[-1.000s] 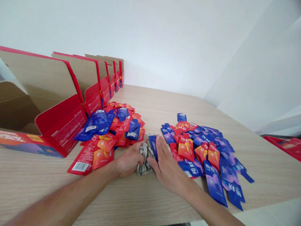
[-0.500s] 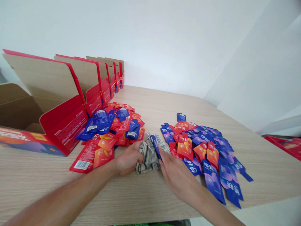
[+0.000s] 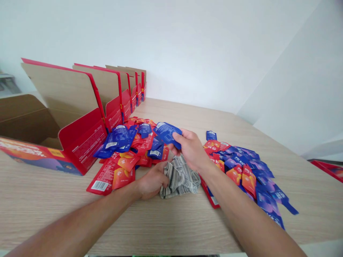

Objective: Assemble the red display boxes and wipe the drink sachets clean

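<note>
Near the middle of the table, my left hand (image 3: 153,181) is closed on a grey-and-white striped cloth (image 3: 182,176), which lies bunched on the tabletop. Just above and beyond the cloth, my right hand (image 3: 190,148) pinches a blue packet (image 3: 167,132) by its near end, its printed side with a white label facing up. The packet hangs over the right edge of a heap of red and blue packets (image 3: 125,160) on the left. Under and beside my right forearm spreads a second pile of blue and red packets (image 3: 249,175), partly hidden by that arm.
Open red cardboard boxes (image 3: 81,146) stand in a row along the left, reaching back to the white wall. A lone blue packet (image 3: 211,135) lies behind the right pile. Something red (image 3: 328,168) shows at the far right, beyond the table (image 3: 171,225).
My right hand has lifted the blue packet off the cloth and carried it up and left toward the left heap. My left hand still grips the cloth. The view has shifted slightly.
</note>
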`<action>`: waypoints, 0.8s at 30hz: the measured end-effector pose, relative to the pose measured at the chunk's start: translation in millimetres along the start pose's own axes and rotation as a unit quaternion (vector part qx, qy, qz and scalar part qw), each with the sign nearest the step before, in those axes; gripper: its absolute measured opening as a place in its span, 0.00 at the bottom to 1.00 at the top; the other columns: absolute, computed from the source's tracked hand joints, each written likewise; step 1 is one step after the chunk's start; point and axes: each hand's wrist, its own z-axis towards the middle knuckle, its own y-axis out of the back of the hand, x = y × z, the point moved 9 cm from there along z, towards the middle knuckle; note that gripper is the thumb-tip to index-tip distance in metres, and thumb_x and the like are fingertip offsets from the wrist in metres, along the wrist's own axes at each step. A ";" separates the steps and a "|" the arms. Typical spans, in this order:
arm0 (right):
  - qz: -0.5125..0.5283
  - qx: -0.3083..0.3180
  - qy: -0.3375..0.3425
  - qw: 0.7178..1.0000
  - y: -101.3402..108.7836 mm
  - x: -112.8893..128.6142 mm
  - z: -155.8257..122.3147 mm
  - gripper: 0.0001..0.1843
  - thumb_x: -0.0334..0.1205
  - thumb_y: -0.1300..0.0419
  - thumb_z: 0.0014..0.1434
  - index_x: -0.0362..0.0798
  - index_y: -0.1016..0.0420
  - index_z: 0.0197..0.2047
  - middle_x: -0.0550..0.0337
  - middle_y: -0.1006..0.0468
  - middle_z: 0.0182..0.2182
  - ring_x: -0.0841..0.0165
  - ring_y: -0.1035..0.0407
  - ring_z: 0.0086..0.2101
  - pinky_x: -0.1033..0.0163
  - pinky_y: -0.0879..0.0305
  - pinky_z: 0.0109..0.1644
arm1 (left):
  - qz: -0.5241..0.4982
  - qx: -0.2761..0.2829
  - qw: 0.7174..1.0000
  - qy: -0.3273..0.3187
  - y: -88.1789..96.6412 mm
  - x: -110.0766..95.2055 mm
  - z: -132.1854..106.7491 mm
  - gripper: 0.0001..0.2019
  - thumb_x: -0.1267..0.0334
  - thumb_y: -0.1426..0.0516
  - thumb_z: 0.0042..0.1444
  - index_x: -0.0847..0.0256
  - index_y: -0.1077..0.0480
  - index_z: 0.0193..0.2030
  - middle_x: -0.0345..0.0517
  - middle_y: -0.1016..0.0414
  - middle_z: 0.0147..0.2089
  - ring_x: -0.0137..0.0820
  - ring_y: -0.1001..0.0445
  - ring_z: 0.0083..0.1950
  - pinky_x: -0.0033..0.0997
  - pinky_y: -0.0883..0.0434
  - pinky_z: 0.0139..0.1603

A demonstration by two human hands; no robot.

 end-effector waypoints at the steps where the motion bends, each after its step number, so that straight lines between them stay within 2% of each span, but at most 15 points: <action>1: 0.036 0.018 -0.017 0.999 -17.6 -2.3 13.5 0.09 0.37 0.42 0.66 0.47 0.32 0.32 0.66 0.25 0.19 0.76 0.35 0.15 0.73 0.43 0.18 | -0.004 -0.001 1.000 0.002 -0.6 -0.1 0.1 0.30 0.80 0.48 0.23 0.62 0.24 0.39 0.42 0.21 0.36 0.31 0.25 0.38 0.22 0.35 0.32; 4: 0.106 0.057 -0.066 0.990 -67.6 -5.3 48.4 0.13 0.26 0.50 0.69 0.46 0.32 0.34 0.63 0.22 0.21 0.76 0.33 0.17 0.72 0.36 0.21 | -0.023 0.014 1.000 -0.001 -5.4 -1.6 0.3 0.31 0.81 0.49 0.22 0.62 0.24 0.39 0.43 0.20 0.37 0.32 0.25 0.38 0.23 0.34 0.33; 8: 0.140 0.094 -0.109 0.980 -117.4 -11.1 73.0 0.14 0.22 0.52 0.70 0.45 0.32 0.37 0.60 0.20 0.24 0.74 0.28 0.20 0.69 0.26 0.28 | -0.034 0.030 0.999 0.005 -7.2 -0.4 0.0 0.29 0.80 0.48 0.23 0.63 0.23 0.38 0.45 0.20 0.39 0.34 0.24 0.38 0.26 0.33 0.33; 11: 0.111 0.132 -0.144 0.974 -134.5 -26.2 71.1 0.10 0.23 0.48 0.70 0.45 0.33 0.40 0.61 0.21 0.23 0.72 0.25 0.21 0.67 0.23 0.30 | -0.027 0.014 0.999 0.008 -1.2 2.2 -0.4 0.30 0.80 0.48 0.23 0.63 0.23 0.39 0.45 0.19 0.39 0.35 0.24 0.39 0.25 0.35 0.32; 13: 0.083 0.141 -0.152 0.975 -129.5 -34.3 66.1 0.08 0.23 0.44 0.68 0.45 0.34 0.44 0.61 0.21 0.23 0.70 0.25 0.21 0.66 0.23 0.28 | -0.023 0.014 1.000 0.003 0.5 2.2 -0.4 0.32 0.80 0.48 0.23 0.62 0.22 0.41 0.45 0.20 0.40 0.35 0.25 0.40 0.24 0.36 0.32; 15: 0.008 0.134 -0.127 0.983 -109.3 -34.1 65.1 0.11 0.24 0.42 0.66 0.45 0.34 0.49 0.61 0.19 0.25 0.69 0.24 0.21 0.66 0.23 0.26 | -0.015 0.016 1.000 -0.003 0.8 1.3 -0.1 0.34 0.80 0.48 0.24 0.62 0.22 0.43 0.43 0.20 0.40 0.34 0.25 0.41 0.25 0.35 0.35; 17: -0.146 0.106 -0.081 0.980 -73.7 -26.9 70.9 0.10 0.27 0.41 0.66 0.45 0.31 0.50 0.58 0.16 0.29 0.69 0.22 0.24 0.66 0.22 0.29 | -0.004 0.017 1.000 -0.005 0.3 0.8 0.2 0.35 0.80 0.48 0.24 0.61 0.23 0.46 0.42 0.20 0.39 0.34 0.25 0.41 0.25 0.34 0.37; 18: -0.227 0.083 -0.061 0.968 -50.5 -22.2 76.1 0.09 0.28 0.42 0.67 0.45 0.29 0.50 0.57 0.15 0.32 0.70 0.21 0.27 0.65 0.22 0.31 | 0.002 0.019 1.000 -0.001 -0.5 1.4 0.5 0.36 0.79 0.48 0.25 0.61 0.23 0.47 0.42 0.20 0.39 0.33 0.25 0.41 0.25 0.34 0.37; 19: -0.297 0.051 -0.049 0.952 -23.8 -17.8 82.3 0.10 0.29 0.42 0.67 0.45 0.27 0.50 0.55 0.15 0.35 0.69 0.20 0.29 0.65 0.21 0.35 | 0.006 0.023 1.000 0.003 -1.7 2.1 0.9 0.36 0.79 0.48 0.25 0.61 0.23 0.47 0.42 0.21 0.38 0.33 0.25 0.40 0.25 0.34 0.37; 21: -0.372 -0.018 -0.052 0.927 36.6 -13.0 95.2 0.14 0.29 0.45 0.68 0.43 0.27 0.55 0.50 0.15 0.43 0.68 0.19 0.36 0.63 0.22 0.42 | 0.010 0.033 0.999 0.010 -4.5 3.1 1.7 0.36 0.79 0.48 0.25 0.61 0.23 0.48 0.41 0.21 0.37 0.32 0.25 0.38 0.25 0.34 0.36; 24: -0.496 -0.136 -0.081 0.854 132.5 -13.3 106.5 0.20 0.29 0.43 0.66 0.35 0.30 0.60 0.33 0.23 0.56 0.56 0.24 0.54 0.54 0.30 0.58 | 0.014 0.037 0.999 0.012 -6.6 3.3 3.4 0.36 0.79 0.48 0.26 0.61 0.24 0.48 0.41 0.21 0.36 0.32 0.25 0.36 0.25 0.32 0.37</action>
